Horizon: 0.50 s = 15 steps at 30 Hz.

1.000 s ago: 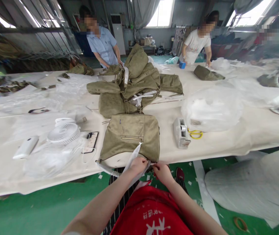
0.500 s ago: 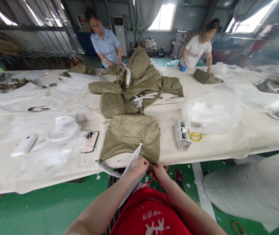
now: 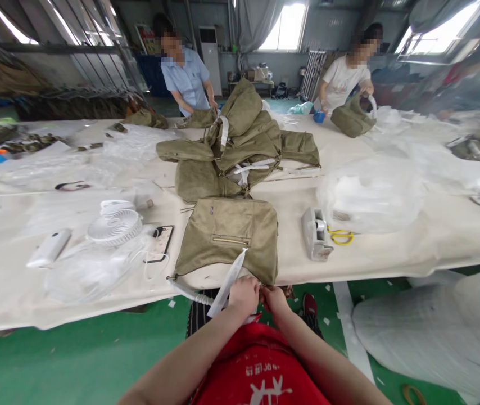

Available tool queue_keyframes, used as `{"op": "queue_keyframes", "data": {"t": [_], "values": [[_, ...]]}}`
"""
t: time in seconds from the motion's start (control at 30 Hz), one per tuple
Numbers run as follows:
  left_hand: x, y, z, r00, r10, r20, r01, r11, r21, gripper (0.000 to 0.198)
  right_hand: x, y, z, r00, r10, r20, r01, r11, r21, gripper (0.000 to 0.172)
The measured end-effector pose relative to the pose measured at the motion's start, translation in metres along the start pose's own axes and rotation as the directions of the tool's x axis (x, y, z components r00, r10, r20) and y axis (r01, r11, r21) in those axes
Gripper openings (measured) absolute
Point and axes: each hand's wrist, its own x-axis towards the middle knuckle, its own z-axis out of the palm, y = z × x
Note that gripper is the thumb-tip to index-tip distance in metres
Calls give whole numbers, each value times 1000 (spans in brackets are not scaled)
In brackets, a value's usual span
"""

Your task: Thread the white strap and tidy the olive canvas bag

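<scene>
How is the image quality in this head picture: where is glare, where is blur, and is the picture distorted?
Head view: the windows at the back are blown out white; the olive bag by both hands, left hand and right hand, is sharp; the right edge is smeared; the table edge bows from wide-angle distortion.

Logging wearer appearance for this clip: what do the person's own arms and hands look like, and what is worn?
Both forearms are bare, with no sleeves, gloves, watch or rings visible on the left hand or right hand. Below them shows a red garment with white printed markings, over something black-and-white striped.
</scene>
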Motion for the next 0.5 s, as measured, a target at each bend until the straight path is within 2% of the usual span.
{"op": "queue_keyframes", "data": {"t": [0.17,0.37,0.43,0.5], "values": [[-5,4,5,993,120,15,-121,987,101,31,0,3,0,1000,0,-10,0,999,53,30],[-5,5,11,992,121,21,-123,987,104,28,-4,5,-2,1000,-28,-14,29,998,53,31],[-2,-1,8,998,56,28,-55,998,-35,27,-5,5,-1,999,-36,-21,37,998,44,32],[2,-9,5,994,-30,109,54,972,-230,33,-6,5,0,999,-40,-36,41,999,22,35]]}}
